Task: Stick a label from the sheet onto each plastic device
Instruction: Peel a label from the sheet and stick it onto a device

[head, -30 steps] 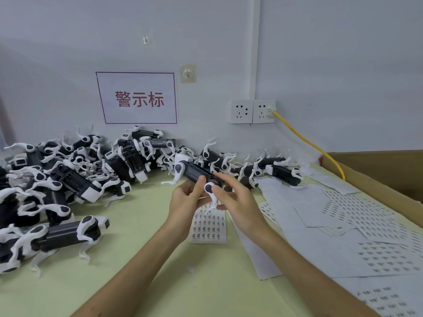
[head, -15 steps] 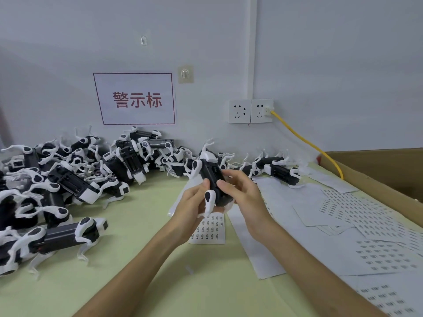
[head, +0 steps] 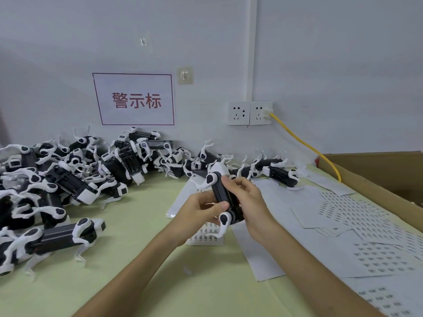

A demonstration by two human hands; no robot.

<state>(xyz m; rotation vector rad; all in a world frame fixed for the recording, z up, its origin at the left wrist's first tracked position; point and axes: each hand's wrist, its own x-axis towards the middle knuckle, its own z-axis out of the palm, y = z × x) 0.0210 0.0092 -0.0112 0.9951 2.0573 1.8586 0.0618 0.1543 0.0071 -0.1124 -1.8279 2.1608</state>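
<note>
Left hand (head: 196, 209) and right hand (head: 247, 202), fingers curled, grip one device (head: 223, 193) above the label sheet (head: 206, 234). Best: steady it, press label flat; label not visible.

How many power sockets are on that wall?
2, side by side on the wall: the left socket has nothing plugged in, the right socket holds the yellow cable. None looks hidden.

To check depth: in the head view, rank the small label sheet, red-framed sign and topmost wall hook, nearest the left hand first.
1. small label sheet, on the table under the left hand
2. red-framed sign, back wall
3. topmost wall hook, above the sign
</note>
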